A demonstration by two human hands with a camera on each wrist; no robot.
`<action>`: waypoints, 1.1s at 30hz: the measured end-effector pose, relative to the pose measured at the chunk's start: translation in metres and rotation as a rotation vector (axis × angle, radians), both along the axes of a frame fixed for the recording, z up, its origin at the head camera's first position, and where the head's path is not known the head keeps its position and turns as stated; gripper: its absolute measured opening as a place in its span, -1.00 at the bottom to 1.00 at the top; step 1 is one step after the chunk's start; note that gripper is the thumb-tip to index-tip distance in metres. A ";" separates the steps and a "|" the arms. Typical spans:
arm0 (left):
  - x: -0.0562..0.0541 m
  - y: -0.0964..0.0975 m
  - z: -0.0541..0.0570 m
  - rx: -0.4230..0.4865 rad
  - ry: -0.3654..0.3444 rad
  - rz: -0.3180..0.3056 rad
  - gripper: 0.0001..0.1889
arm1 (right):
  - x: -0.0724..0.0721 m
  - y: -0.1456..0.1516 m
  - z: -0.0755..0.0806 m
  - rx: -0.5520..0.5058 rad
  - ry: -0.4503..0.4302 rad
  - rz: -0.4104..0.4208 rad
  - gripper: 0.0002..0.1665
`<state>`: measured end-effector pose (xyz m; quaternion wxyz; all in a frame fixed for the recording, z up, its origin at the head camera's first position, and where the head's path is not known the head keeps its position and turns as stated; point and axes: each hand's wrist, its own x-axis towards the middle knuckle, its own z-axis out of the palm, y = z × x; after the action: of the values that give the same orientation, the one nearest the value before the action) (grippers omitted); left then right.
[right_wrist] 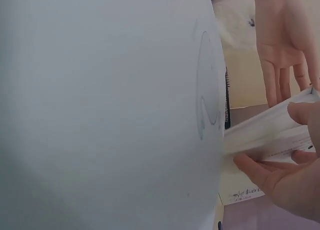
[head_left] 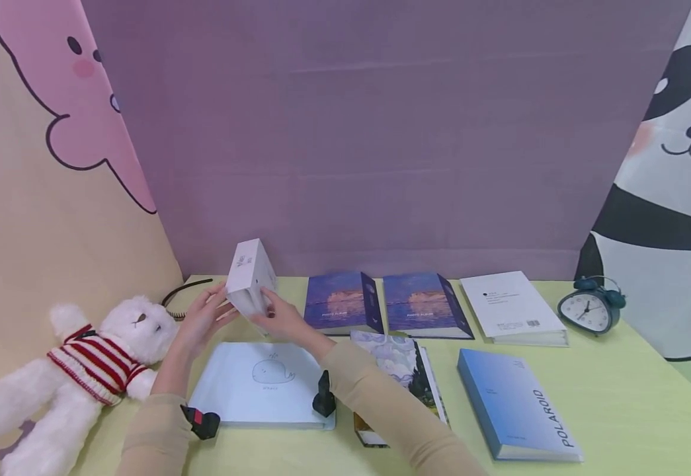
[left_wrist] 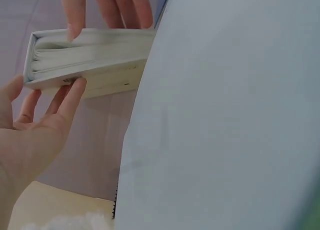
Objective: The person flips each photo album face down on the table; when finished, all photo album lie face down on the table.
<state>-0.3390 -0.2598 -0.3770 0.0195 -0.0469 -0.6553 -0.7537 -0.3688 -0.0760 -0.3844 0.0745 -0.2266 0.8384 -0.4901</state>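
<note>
A white album (head_left: 248, 271) stands on end at the back left of the table, its pages visible at one end in the left wrist view. My right hand (head_left: 285, 322) grips it, thumb on the page end and fingers on a cover. On its other side my left hand (head_left: 202, 316) touches the album with nearly straight fingers, its thumb by the edge. Below both hands lies a pale blue whale album (head_left: 262, 383), which fills much of both wrist views.
Two purple photo albums (head_left: 336, 301), a white book (head_left: 512, 304) and an alarm clock (head_left: 589, 309) line the back right. Nearer lie a patterned book (head_left: 393, 360) and a blue Polaroid album (head_left: 514, 403). A white teddy bear (head_left: 101, 360) leans at the left.
</note>
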 end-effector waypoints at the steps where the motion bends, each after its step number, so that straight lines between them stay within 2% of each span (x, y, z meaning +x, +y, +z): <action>1: 0.001 0.000 -0.001 -0.017 0.009 0.003 -0.59 | 0.001 0.000 0.000 -0.019 -0.012 0.005 -0.23; 5: 0.003 0.001 -0.002 -0.077 0.036 0.033 -0.41 | 0.003 -0.001 0.003 -0.069 -0.028 0.011 -0.31; 11: 0.000 0.004 -0.004 -0.091 0.058 0.060 -0.39 | 0.002 -0.003 0.009 -0.098 0.029 -0.023 -0.41; 18: -0.003 0.007 -0.006 -0.121 0.050 0.026 -0.38 | -0.001 -0.004 0.007 -0.125 0.060 -0.094 -0.35; 22: -0.004 0.011 -0.004 -0.139 0.046 -0.004 -0.40 | -0.003 -0.004 0.006 -0.174 0.086 -0.065 -0.30; 26: -0.005 0.014 0.001 -0.165 0.039 -0.004 -0.43 | -0.003 -0.002 0.008 -0.192 0.055 -0.039 -0.28; 30: -0.004 0.014 0.002 -0.207 0.027 -0.020 -0.44 | -0.001 0.003 0.013 -0.173 0.028 -0.058 -0.30; 33: -0.004 0.014 0.000 -0.242 0.023 -0.039 -0.42 | -0.001 0.007 0.016 -0.229 0.035 -0.048 -0.27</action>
<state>-0.3430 -0.2460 -0.3770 0.0068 -0.0703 -0.7401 -0.6688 -0.3698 -0.0688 -0.3682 0.0220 -0.2219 0.7833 -0.5803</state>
